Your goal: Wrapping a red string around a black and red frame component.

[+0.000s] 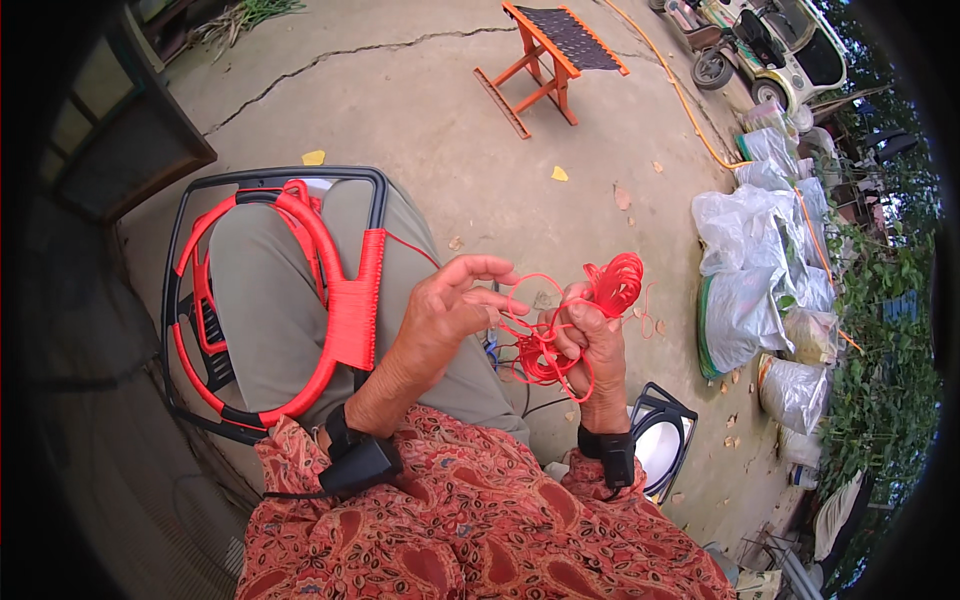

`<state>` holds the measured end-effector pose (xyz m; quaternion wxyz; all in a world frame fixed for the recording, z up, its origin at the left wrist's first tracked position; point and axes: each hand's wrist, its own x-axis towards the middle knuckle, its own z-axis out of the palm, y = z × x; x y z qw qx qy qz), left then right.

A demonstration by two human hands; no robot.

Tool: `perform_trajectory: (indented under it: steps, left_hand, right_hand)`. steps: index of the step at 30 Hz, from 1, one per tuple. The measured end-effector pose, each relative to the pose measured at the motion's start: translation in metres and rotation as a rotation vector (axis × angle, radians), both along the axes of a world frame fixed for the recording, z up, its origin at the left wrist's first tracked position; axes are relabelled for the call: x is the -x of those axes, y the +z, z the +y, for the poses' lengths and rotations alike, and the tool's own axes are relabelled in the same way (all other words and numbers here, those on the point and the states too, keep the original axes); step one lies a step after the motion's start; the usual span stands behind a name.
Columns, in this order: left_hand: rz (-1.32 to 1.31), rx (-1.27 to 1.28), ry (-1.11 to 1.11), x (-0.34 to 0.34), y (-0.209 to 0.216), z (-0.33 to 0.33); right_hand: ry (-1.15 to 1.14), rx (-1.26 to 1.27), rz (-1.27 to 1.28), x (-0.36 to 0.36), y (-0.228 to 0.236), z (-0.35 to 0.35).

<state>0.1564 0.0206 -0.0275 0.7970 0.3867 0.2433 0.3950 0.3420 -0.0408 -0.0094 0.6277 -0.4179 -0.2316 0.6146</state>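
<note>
A bundle of thin red cord [613,284] is gripped in my right hand [592,338], its fingers closed round the middle. Loose loops hang out toward the left. My left hand [452,302] is held beside these loops with its fingers stretched out and apart; loops pass at its fingertips. On my lap rests a black rectangular frame [284,173] with an inner ring [322,240], much of it wrapped in red cord. A densely wound red block [352,322] joins the ring to the frame's right side. From there one strand runs toward my left hand, which hides its further course.
A folding stool [572,42] with an orange frame and dark woven seat stands ahead on cracked concrete. Silvery bags [745,300] line the right side, near an orange hose [690,110]. Another black frame [662,440] lies beside me at right. A parked vehicle [770,50] is far right.
</note>
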Motion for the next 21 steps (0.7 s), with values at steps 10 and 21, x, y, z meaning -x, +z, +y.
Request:
perform_trajectory:
  steps: [10, 21]
  left_hand:
    - [-0.115, 0.084, -0.143, -0.004, 0.001, -0.005]
    - [0.131, -0.248, -0.114, -0.008, 0.002, -0.009]
  right_hand:
    - [-0.088, -0.04, -0.177, -0.042, 0.037, -0.007]
    - [0.002, 0.075, -0.012, -0.013, 0.04, 0.001]
